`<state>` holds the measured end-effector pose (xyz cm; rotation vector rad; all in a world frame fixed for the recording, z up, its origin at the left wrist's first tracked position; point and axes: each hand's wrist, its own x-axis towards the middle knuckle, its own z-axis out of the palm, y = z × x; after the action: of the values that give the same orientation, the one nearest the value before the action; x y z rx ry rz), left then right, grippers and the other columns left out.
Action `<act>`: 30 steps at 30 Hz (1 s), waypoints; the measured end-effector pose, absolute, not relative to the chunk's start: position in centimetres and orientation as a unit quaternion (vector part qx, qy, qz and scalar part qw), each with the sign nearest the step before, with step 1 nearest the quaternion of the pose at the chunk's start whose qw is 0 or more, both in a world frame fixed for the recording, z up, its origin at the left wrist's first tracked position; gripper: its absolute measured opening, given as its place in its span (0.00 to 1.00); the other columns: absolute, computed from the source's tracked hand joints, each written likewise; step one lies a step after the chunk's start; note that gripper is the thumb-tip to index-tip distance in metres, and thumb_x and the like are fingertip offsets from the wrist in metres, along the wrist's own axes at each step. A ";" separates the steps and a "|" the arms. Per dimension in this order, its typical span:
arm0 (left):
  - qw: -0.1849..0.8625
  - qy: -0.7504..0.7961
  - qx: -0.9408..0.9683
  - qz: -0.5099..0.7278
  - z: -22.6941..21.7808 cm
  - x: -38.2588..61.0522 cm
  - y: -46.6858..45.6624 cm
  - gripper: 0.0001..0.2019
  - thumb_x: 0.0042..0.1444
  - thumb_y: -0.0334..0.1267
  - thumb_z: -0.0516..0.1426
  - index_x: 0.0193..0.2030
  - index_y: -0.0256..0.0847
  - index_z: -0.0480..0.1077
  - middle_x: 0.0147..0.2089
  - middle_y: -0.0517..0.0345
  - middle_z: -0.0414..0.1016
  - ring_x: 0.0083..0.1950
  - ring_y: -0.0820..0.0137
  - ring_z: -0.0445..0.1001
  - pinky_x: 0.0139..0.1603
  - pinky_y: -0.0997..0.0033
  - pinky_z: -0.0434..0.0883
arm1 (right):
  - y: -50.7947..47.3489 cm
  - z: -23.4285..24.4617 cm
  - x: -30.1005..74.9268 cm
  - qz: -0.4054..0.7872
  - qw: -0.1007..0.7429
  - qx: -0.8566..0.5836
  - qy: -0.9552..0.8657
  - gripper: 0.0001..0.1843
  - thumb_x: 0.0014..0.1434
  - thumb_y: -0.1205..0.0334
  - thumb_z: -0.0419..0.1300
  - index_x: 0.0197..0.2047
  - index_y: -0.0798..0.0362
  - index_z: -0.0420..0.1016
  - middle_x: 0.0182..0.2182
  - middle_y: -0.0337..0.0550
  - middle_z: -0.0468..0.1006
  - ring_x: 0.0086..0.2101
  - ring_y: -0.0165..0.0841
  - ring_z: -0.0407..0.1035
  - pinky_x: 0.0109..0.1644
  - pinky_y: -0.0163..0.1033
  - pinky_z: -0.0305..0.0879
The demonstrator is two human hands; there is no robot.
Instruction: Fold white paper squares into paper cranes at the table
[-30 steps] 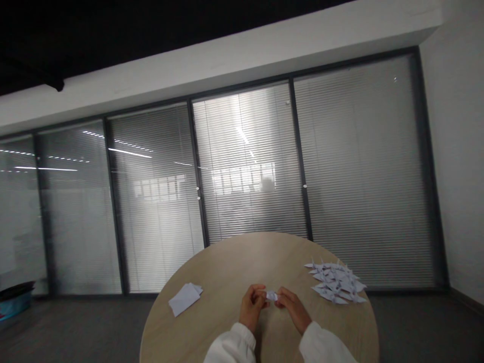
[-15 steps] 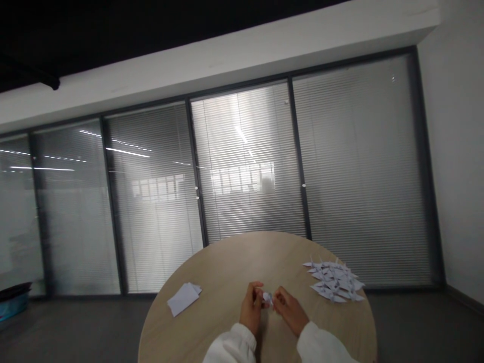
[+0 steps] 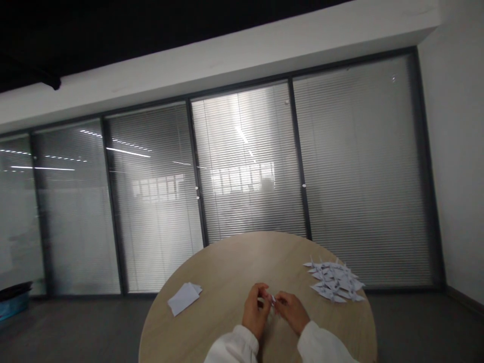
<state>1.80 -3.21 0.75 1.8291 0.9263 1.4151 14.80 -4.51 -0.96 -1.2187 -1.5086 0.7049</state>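
Note:
Both hands meet low over the round wooden table (image 3: 234, 262). My left hand (image 3: 255, 310) and my right hand (image 3: 291, 311) each pinch a small folded piece of white paper (image 3: 271, 298) between their fingertips. Most of the paper is hidden by my fingers. White sleeves cover both wrists. A small stack of flat white paper sheets (image 3: 184, 297) lies to the left of my hands. A pile of several folded white paper cranes (image 3: 335, 281) lies to the right.
Behind the table stands a glass partition wall with dark frames and closed blinds (image 3: 245, 176). Grey floor surrounds the table. A blue and dark object (image 3: 13, 300) sits on the floor at the far left. A white wall rises at the right.
My hands have drawn closer together and a little lower, and the folded paper between them shows less than before. The camera view shifted slightly.

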 end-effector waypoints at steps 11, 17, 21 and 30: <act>0.433 0.344 0.613 0.565 0.1 0.9 -1.5 0.16 0.40 0.46 0.58 0.34 0.39 0.64 0.21 0.63 0.66 0.23 0.74 0.66 0.20 0.78 0.62 | -4.9 -0.4 14.8 0.319 0.532 -0.455 -0.639 0.14 0.49 0.54 0.52 0.20 0.54 0.67 0.16 0.34 0.67 0.19 0.26 0.59 0.24 0.30 0.53; 0.564 0.338 0.507 0.558 -0.3 0.6 -0.9 0.22 0.34 0.46 0.62 0.36 0.38 0.64 0.19 0.65 0.66 0.20 0.77 0.65 0.19 0.80 0.60 | -5.4 0.3 14.8 0.308 0.538 -0.411 -0.668 0.18 0.49 0.49 0.52 0.21 0.55 0.68 0.16 0.34 0.66 0.20 0.26 0.59 0.25 0.31 0.53; 0.614 0.324 0.451 0.561 -0.6 0.6 -0.8 0.22 0.33 0.44 0.63 0.36 0.38 0.65 0.16 0.66 0.65 0.16 0.79 0.62 0.16 0.81 0.58 | -5.4 0.3 14.7 0.303 0.543 -0.390 -0.679 0.20 0.50 0.48 0.51 0.21 0.55 0.69 0.18 0.35 0.66 0.22 0.27 0.59 0.27 0.31 0.53; 0.714 0.309 0.339 0.528 -0.1 0.4 -1.3 0.16 0.40 0.29 0.61 0.39 0.37 0.64 0.17 0.63 0.67 0.17 0.78 0.66 0.17 0.83 0.62 | -5.5 0.3 14.6 0.316 0.543 -0.376 -0.681 0.18 0.50 0.49 0.52 0.23 0.55 0.70 0.18 0.34 0.64 0.21 0.26 0.57 0.26 0.30 0.52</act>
<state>0.37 -1.27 -0.14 0.7512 0.6853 1.1708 14.65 -5.45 0.32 -0.8934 -1.6161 0.7508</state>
